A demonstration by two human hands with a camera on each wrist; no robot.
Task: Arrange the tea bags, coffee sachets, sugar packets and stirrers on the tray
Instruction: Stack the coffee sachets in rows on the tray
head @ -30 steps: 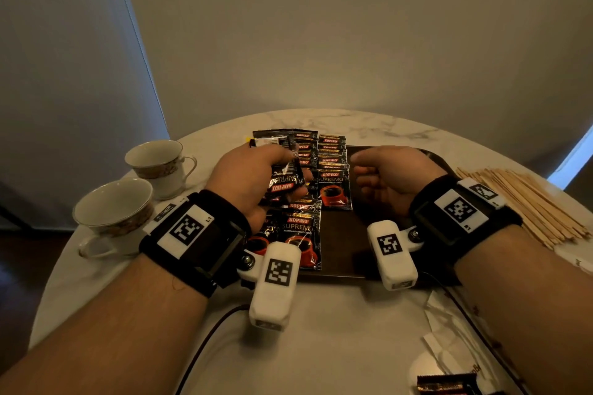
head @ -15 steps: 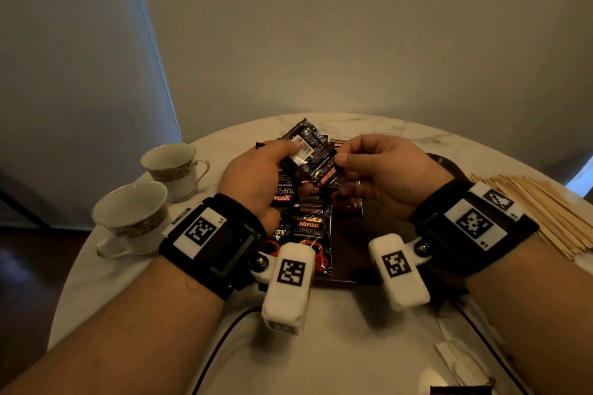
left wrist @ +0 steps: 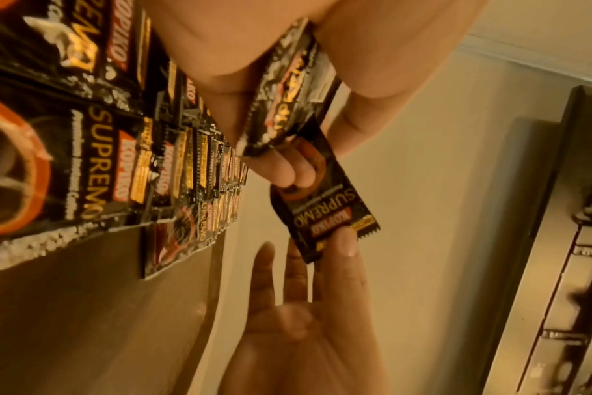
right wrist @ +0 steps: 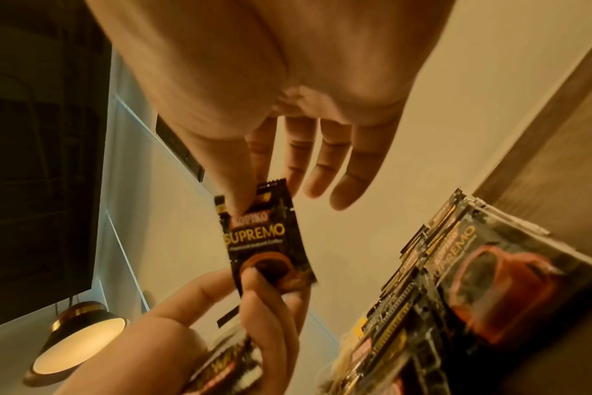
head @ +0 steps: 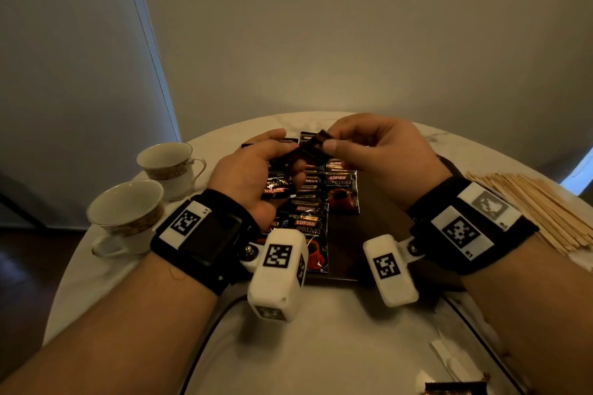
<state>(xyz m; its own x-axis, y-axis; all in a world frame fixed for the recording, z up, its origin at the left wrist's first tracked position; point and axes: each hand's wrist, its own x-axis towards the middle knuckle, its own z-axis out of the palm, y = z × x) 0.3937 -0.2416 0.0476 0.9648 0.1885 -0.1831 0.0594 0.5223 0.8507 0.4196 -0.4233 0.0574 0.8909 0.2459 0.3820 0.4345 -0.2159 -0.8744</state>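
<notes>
Two hands hover over the near half of the dark tray on the round tabletop: the left hand curls round a small stack of sachets while its fingertips hold the lower end of one coffee sachet, and the right hand pinches that sachet's top edge between thumb and forefinger, other fingers spread loose. Beyond them, overlapping rows of sachets lie along the tray's left side; wooden stirrers sit at the tabletop's right edge, two teacups at its left.
</notes>
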